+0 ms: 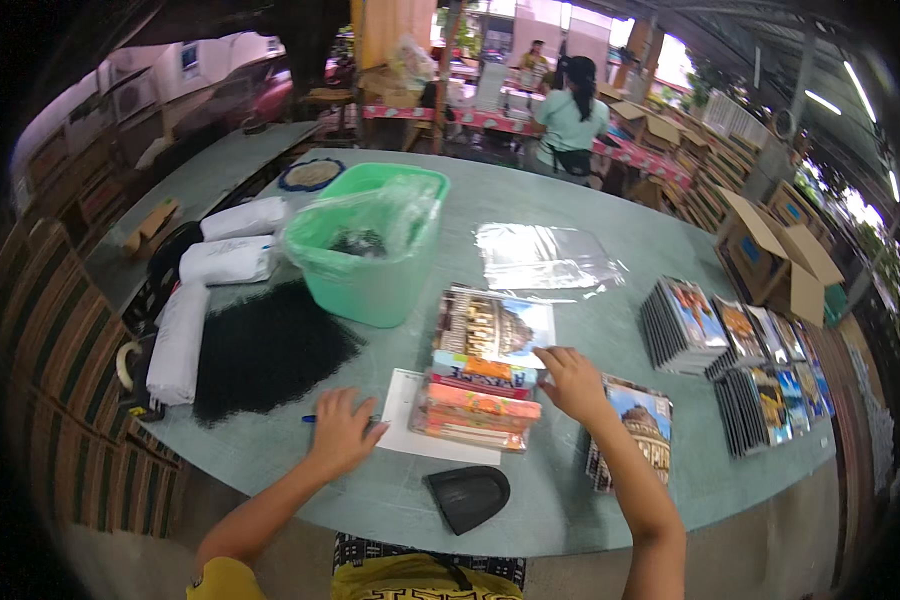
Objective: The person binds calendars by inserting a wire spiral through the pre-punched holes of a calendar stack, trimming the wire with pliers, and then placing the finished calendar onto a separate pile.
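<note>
Booklets (492,328) overlap at the front right of the bin (370,295) and could slide apart if the right hand (573,382), fingertips at one corner, whether pinching I cannot tell, tugs unevenly, while the left hand (342,438), fingers parted, covers part of a pen (308,419).

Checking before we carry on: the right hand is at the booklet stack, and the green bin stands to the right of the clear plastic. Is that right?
Not quite: the green bin stands to the left of the clear plastic, as the head view shows. The right hand is at the booklet stack.
</note>
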Demonstrator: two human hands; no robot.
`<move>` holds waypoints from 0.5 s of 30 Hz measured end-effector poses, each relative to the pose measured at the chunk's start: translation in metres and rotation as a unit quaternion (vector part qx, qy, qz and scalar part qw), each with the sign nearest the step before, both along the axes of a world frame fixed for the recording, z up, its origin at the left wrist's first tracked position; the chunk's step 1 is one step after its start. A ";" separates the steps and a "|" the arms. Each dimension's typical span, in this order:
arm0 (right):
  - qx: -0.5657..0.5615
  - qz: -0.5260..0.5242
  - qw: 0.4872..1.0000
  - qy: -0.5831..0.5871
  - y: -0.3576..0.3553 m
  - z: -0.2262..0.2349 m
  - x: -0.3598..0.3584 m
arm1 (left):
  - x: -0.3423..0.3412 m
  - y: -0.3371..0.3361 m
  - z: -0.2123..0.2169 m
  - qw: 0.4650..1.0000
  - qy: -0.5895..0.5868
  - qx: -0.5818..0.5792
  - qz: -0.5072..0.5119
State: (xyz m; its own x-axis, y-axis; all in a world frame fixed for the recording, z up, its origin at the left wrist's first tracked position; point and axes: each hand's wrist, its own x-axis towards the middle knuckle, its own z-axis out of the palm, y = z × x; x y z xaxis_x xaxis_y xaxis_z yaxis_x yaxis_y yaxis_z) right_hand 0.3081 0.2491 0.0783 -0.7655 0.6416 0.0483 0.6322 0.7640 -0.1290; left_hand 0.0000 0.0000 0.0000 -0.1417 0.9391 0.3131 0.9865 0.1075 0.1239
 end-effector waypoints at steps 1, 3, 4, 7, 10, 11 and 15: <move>0.062 0.062 0.996 0.013 0.006 0.000 -0.007 | 0.012 0.013 0.001 0.999 -0.051 0.003 -0.012; 0.121 0.125 0.982 0.075 0.013 -0.011 -0.048 | 0.005 0.023 0.024 0.986 -0.161 0.031 -0.042; 0.121 0.130 0.981 0.080 0.016 -0.018 -0.048 | 0.023 0.028 0.028 0.961 -0.261 0.064 -0.060; 0.117 0.117 0.983 0.077 0.024 -0.031 -0.049 | 0.056 0.043 0.048 0.876 -0.475 0.040 -0.075; 0.124 0.105 0.986 0.048 0.028 -0.028 -0.055 | 0.072 0.061 0.057 0.907 -0.373 0.197 -0.005; 0.130 0.097 0.986 0.041 0.035 -0.027 -0.056 | 0.074 0.062 0.067 0.894 -0.383 0.221 -0.073; 0.100 0.060 0.991 0.063 0.049 -0.033 -0.061 | 0.091 -0.004 0.182 0.715 -0.565 0.156 -0.380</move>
State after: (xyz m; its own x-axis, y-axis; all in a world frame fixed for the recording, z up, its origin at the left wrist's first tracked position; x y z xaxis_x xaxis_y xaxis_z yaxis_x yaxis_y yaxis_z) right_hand 0.2468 0.2983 0.0449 -0.8157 0.5138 0.2657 0.5230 0.8513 -0.0405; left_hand 0.0909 -0.0036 0.1825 0.0451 0.7888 0.6130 -0.0043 -0.6135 0.7897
